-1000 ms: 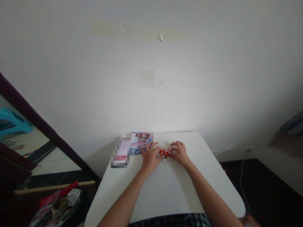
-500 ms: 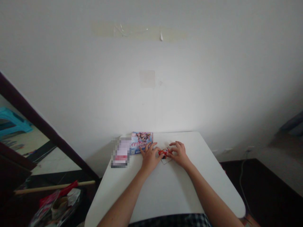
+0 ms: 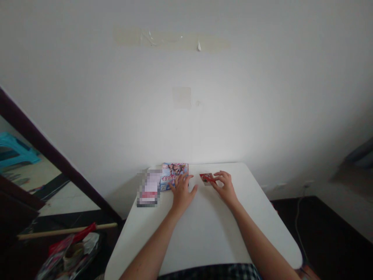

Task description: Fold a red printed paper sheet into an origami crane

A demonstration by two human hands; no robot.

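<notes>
My left hand (image 3: 181, 191) lies flat on the white table (image 3: 204, 229) with its fingers spread, the fingertips touching a colourful printed box (image 3: 173, 175) at the table's far edge. My right hand (image 3: 224, 186) is farther right, its fingers pinched on a small red card (image 3: 206, 178) that lies on or just above the table near the far edge. A gap of bare table separates the two hands.
A blurred-out flat item (image 3: 149, 188) lies left of the box at the table's far left corner. A white wall stands right behind the table. On the floor at the left are a wooden stick (image 3: 67, 230) and a bag of clutter (image 3: 70, 252).
My hands were together around the red card in the middle. Now they are apart: the right hand has carried the card up and to the right, and the left hand has opened flat by the box.
</notes>
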